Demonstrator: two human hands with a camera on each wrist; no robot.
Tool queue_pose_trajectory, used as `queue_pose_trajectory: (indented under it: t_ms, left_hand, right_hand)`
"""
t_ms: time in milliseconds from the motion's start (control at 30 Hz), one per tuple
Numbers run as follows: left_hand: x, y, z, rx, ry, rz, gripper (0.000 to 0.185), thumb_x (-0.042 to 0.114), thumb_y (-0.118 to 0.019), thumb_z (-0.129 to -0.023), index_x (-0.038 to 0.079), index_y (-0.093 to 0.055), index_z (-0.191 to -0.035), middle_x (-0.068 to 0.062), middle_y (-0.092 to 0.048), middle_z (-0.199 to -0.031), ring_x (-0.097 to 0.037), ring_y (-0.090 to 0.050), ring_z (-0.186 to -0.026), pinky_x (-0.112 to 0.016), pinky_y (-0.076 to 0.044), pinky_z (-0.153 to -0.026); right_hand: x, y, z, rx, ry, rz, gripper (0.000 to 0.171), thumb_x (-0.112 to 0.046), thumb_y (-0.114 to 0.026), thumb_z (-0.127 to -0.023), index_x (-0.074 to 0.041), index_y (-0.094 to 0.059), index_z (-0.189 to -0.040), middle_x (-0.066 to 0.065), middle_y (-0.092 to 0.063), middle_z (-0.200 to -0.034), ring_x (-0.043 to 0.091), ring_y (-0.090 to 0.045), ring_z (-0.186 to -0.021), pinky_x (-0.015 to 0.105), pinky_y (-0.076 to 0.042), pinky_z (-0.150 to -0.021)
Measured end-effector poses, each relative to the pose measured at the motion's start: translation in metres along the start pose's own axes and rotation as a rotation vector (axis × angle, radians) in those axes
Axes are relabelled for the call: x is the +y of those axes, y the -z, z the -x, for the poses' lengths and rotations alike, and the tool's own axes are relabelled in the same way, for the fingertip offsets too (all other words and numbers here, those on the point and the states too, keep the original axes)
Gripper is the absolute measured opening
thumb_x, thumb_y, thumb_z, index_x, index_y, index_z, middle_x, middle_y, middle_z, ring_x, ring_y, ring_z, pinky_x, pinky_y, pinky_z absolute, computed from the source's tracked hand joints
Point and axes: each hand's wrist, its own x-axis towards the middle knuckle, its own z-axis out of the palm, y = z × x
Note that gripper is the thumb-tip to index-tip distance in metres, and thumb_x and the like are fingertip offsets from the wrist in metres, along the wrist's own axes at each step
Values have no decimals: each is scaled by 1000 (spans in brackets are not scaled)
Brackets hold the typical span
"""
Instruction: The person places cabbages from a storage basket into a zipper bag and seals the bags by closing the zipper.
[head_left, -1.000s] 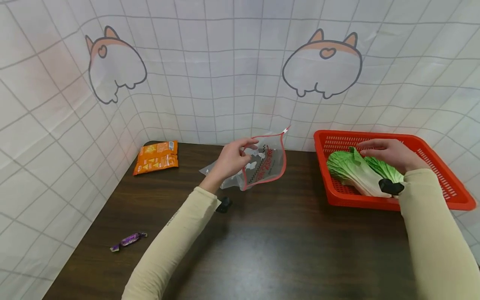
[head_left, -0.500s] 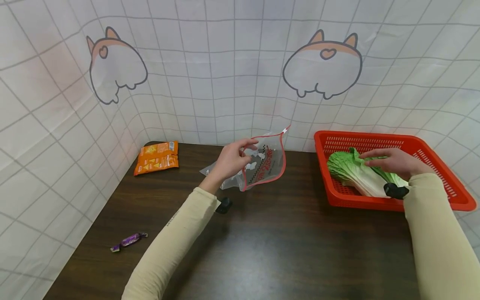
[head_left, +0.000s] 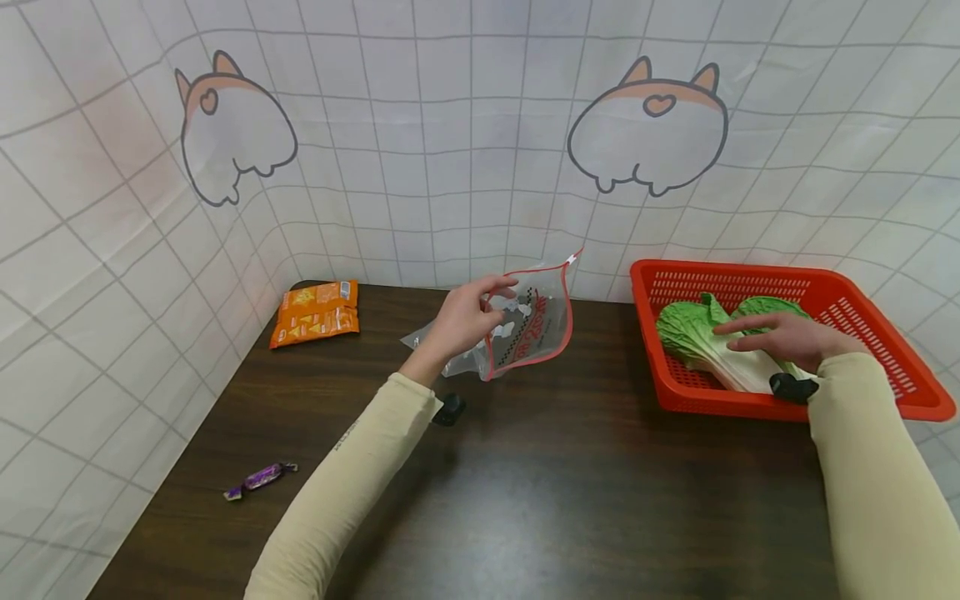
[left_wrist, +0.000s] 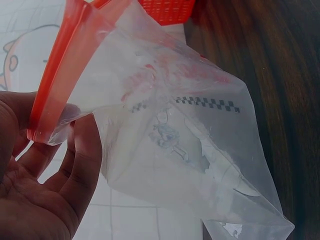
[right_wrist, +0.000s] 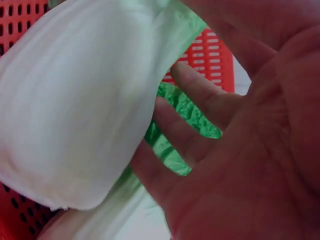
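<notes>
My left hand (head_left: 465,317) pinches the red-edged mouth of a clear zip bag (head_left: 547,333) with checkered and red print. The bag's mouth gapes toward the right in the head view; its body (left_wrist: 170,150) hangs creased in the left wrist view. Over at the right, my right hand (head_left: 798,340) lies over a napa cabbage (head_left: 693,333) in a red basket (head_left: 720,404). In the right wrist view, spread fingertips come up against the side of its white base (right_wrist: 75,110). A second napa cabbage (head_left: 772,307) lies behind, partly hidden by that hand.
An orange snack packet (head_left: 315,315) lies at the table's back left corner. Closer to me on the left is a purple-wrapped candy (head_left: 262,477). A white grid-patterned curtain (head_left: 465,167) rises along the back and sides of the dark wooden table (head_left: 562,475).
My right hand has come down and nearer to me over the front cabbage, uncovering more of the cabbage behind. My left hand and the zip bag have stayed in place.
</notes>
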Motion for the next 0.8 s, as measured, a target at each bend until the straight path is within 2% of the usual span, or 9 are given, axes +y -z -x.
queue_pose_trajectory:
  t_ms: [400,567,667,800]
  left_hand:
    - [0,-1,0,-5,5,0,53,-1,-56,-86,17,-58,-136,1,-68,-116,-13,-53,-66,-25,-42,-57]
    - [0,0,0,-3,7,-2,53,-1,-56,-86,17,-58,-136,1,-68,-116,-14,-53,-67,-25,-41,-58]
    - [0,0,1,-8,11,0,53,-1,-56,-86,17,-58,-136,1,-68,-117,-14,-53,-67,-26,-41,-58]
    - [1,1,1,-10,14,-6,52,0,-57,-87,17,-58,-136,1,-68,-116,-14,-53,-67,-26,-41,-58]
  right_hand:
    - [0,0,-1,-85,-54,38,73,-40,-65,-91,-8,-36,-150,37,-15,-151,56,-16,-131,65,-39,-91]
    - [-1,1,-1,-112,-25,68,76,-36,-65,-92,-3,-30,-151,38,-13,-151,58,-18,-132,65,-39,-92]
    - [0,0,-2,-109,-12,85,74,-34,-65,-92,-2,-32,-150,38,-15,-150,55,-28,-125,58,-43,-87]
    - [1,0,-3,-115,-23,85,69,-32,-66,-92,-5,-36,-148,36,-17,-149,49,-33,-116,45,-43,-76]
